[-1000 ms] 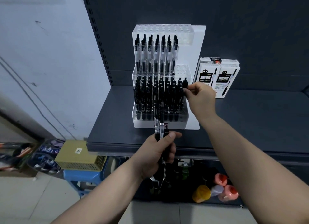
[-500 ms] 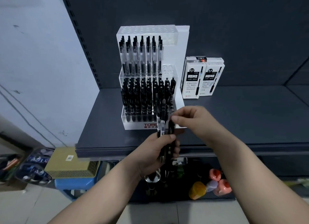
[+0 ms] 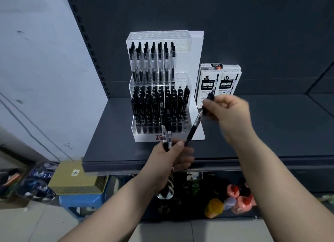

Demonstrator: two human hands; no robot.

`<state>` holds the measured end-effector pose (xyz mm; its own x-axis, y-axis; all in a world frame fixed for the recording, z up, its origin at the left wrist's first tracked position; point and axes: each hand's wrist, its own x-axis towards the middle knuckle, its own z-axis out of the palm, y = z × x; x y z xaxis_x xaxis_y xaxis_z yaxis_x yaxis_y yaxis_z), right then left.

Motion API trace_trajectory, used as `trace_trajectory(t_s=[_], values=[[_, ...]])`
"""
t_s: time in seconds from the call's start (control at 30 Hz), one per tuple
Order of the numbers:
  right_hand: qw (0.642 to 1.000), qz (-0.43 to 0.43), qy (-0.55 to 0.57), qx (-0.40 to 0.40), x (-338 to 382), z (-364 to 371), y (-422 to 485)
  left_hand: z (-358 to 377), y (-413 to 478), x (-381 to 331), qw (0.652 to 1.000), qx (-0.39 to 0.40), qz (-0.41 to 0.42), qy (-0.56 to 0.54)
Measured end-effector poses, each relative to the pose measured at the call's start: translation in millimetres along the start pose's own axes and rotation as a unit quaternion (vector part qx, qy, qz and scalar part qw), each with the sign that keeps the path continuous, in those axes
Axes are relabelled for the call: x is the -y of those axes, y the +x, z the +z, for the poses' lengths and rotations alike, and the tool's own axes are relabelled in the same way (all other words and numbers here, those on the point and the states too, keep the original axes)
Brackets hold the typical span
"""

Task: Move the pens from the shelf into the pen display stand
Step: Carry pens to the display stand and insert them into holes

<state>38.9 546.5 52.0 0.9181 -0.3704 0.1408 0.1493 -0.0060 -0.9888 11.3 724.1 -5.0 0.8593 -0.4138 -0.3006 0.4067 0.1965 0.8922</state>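
1 black pen (image 3: pixel 196 122) is pinched near its clip end by the right hand (image 3: pixel 227 109), slanted toward the pen display stand (image 3: pixel 197 61) on the shelf (image 3: pixel 253 129), probably for slotting into a free right-side hole. Spare pens (image 3: pixel 167 138) are gripped upright in the left hand (image 3: pixel 171 160), fingers wrapped around them, likely kept within reach.

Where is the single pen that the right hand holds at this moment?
Head view, right of centre: the single pen slants before the right side of the display stand, its top pinched by the right hand, its tip near the left hand.
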Motion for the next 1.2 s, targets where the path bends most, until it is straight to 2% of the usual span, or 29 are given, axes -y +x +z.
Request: trace_trajectory(t_s=[0.13, 0.37, 0.47, 0.6, 0.77, 0.87, 0.93, 1.0, 1.03, 1.2], values=[[0.992, -0.099, -0.023, -0.069, 7.4, 9.6, 23.4, -7.2, 0.8, 4.0, 0.995, -0.07, 0.034, 0.061], [0.964, -0.174, -0.188, -0.065, -10.6, 31.9, 40.8, -10.2, -4.7, 3.9, 0.997, -0.056, 0.037, 0.024], [0.936, -0.208, -0.28, -0.041, -32.8, 36.4, 41.4, -13.8, -6.3, 6.1, 0.998, -0.046, 0.039, 0.004], [0.927, -0.194, -0.316, -0.045, -45.6, 39.0, 39.3, -15.6, -7.0, 8.3, 0.999, -0.028, 0.035, -0.026], [0.936, -0.146, -0.317, -0.046, -39.7, 35.0, 30.8, -12.7, -6.7, 9.6, 0.998, 0.001, 0.029, -0.052], [0.964, -0.092, -0.25, -0.027, -30.1, 26.9, 5.4, -11.8, -7.7, 8.0, 0.998, 0.039, 0.027, -0.037], [0.986, -0.006, -0.147, 0.073, -22.8, 23.8, -13.5, -8.6, -7.0, 6.8, 0.997, 0.063, 0.016, -0.044], [0.981, 0.081, -0.052, 0.168, -20.5, 21.1, -24.9, -3.9, -5.5, 5.8, 0.995, 0.083, -0.001, -0.062], [0.976, 0.106, -0.013, 0.189, -20.9, 18.7, -26.5, -2.0, -4.7, 5.6, 0.993, 0.094, -0.009, -0.074], [0.949, 0.194, 0.159, 0.194, -21.5, 8.8, -25.3, 3.6, -5.3, 0.3, 0.981, 0.144, -0.058, -0.115]])
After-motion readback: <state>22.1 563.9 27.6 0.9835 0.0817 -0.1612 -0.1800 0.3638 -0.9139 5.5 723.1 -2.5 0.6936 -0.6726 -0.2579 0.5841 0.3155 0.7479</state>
